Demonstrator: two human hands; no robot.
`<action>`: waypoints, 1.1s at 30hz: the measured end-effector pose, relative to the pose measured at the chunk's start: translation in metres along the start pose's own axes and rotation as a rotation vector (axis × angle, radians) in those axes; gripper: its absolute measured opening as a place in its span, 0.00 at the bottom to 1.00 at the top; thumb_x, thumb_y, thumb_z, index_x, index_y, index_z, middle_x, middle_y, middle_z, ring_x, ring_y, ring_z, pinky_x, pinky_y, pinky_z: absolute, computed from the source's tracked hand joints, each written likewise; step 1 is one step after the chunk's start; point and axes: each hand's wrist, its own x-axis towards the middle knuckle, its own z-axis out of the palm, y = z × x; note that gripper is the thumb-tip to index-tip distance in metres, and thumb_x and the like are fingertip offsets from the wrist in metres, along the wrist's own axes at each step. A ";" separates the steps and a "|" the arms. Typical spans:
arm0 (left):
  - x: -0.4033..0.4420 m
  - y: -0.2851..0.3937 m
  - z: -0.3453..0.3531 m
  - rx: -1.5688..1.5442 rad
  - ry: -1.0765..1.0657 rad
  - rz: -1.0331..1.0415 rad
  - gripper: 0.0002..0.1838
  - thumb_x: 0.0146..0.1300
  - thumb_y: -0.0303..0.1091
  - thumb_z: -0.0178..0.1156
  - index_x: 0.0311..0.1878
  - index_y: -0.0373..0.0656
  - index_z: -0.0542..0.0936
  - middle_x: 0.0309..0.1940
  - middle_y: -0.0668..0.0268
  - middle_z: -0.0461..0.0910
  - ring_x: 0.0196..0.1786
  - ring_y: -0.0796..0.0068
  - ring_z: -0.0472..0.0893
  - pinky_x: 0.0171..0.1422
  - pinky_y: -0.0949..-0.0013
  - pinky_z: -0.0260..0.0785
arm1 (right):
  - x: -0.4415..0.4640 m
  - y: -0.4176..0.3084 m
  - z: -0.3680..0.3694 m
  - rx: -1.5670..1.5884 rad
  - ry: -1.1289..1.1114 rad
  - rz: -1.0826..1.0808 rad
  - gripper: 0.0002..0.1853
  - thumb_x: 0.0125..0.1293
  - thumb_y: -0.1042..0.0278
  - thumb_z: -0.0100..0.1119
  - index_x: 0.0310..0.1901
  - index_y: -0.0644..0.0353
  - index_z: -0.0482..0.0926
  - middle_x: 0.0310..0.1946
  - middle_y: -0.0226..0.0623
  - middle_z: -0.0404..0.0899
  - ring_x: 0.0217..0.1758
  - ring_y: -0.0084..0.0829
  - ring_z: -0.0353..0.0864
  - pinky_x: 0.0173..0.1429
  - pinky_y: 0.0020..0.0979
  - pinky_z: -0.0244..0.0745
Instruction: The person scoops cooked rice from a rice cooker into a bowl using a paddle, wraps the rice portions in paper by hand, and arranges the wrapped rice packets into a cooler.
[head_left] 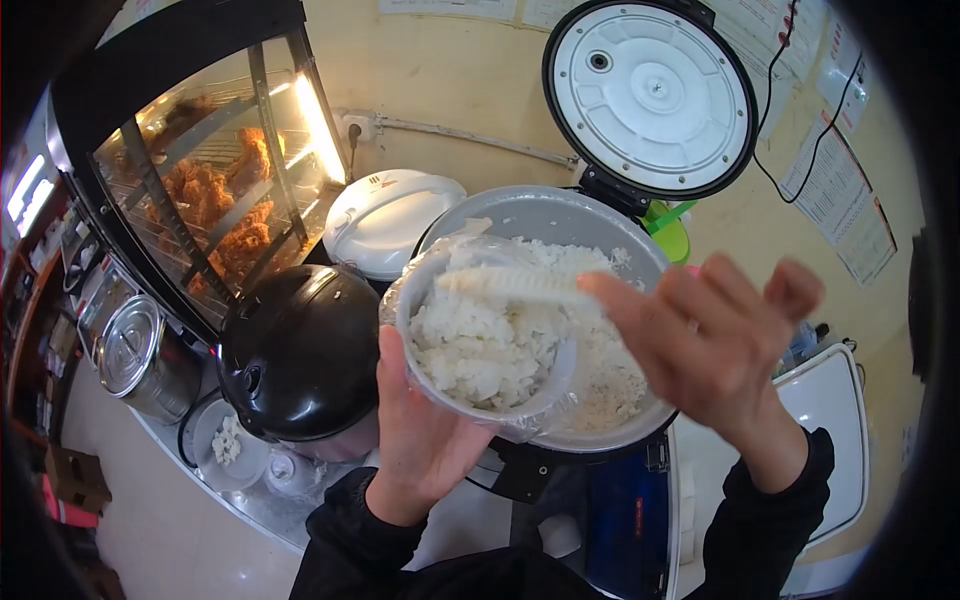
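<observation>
My left hand (428, 440) is wrapped round the underside and side of a white bowl (566, 372) with clear plastic film over its rim. White rice (480, 345) is heaped in the bowl, which is tilted toward me. My right hand (715, 335) grips a pale rice paddle (525, 284), blurred by motion, whose blade lies across the top of the rice. Behind and under the bowl is a large rice cooker pot (540, 205), partly filled with rice. Its round lid (655, 95) stands raised at the back.
A black rice cooker (305, 350) with its lid down stands left of the pot. Behind it are a white cooker lid (390, 220) and a lit glass display cabinet (215, 180) of fried chicken. At far left sits a metal canister (135, 350); nearby, a bowl (215, 465) holds some rice.
</observation>
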 end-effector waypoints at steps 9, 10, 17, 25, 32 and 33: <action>-0.012 0.017 -0.032 -0.455 -0.020 0.200 0.46 0.58 0.72 0.44 0.72 0.52 0.52 0.72 0.58 0.51 0.72 0.50 0.54 0.70 0.39 0.51 | 0.010 0.030 0.030 0.177 -0.165 0.158 0.06 0.58 0.63 0.61 0.35 0.48 0.85 0.16 0.25 0.72 0.21 0.22 0.68 0.51 0.33 0.49; -0.014 0.021 -0.037 -0.368 -0.019 0.243 0.49 0.55 0.73 0.47 0.72 0.52 0.50 0.72 0.59 0.50 0.72 0.50 0.53 0.70 0.40 0.53 | 0.005 0.036 0.045 0.275 -0.278 0.199 0.06 0.58 0.63 0.60 0.33 0.49 0.85 0.17 0.26 0.74 0.21 0.25 0.69 0.52 0.35 0.51; -0.058 0.059 -0.067 0.284 0.264 0.601 0.47 0.56 0.68 0.51 0.73 0.56 0.49 0.73 0.59 0.44 0.73 0.47 0.45 0.70 0.36 0.47 | -0.046 0.002 0.147 0.522 -0.993 0.092 0.07 0.57 0.63 0.59 0.32 0.51 0.85 0.20 0.38 0.80 0.25 0.35 0.73 0.53 0.36 0.54; -0.053 0.064 -0.093 0.330 0.325 0.604 0.47 0.56 0.62 0.56 0.73 0.56 0.47 0.73 0.57 0.38 0.74 0.49 0.37 0.71 0.35 0.38 | -0.071 -0.023 0.150 0.929 -1.018 0.145 0.07 0.56 0.62 0.59 0.31 0.50 0.86 0.15 0.34 0.77 0.21 0.34 0.64 0.50 0.34 0.53; -0.051 0.055 -0.091 0.326 0.316 0.577 0.48 0.56 0.57 0.60 0.73 0.55 0.45 0.73 0.55 0.32 0.75 0.51 0.30 0.72 0.34 0.29 | -0.063 -0.018 0.138 1.002 -1.020 0.211 0.09 0.59 0.57 0.59 0.34 0.47 0.86 0.13 0.31 0.74 0.26 0.30 0.58 0.48 0.33 0.50; -0.052 0.053 -0.090 0.331 0.325 0.587 0.48 0.56 0.56 0.61 0.73 0.55 0.45 0.73 0.55 0.31 0.75 0.51 0.29 0.72 0.34 0.28 | -0.062 -0.013 0.136 0.998 -1.011 0.222 0.09 0.59 0.56 0.59 0.35 0.47 0.86 0.13 0.31 0.74 0.27 0.29 0.58 0.48 0.33 0.49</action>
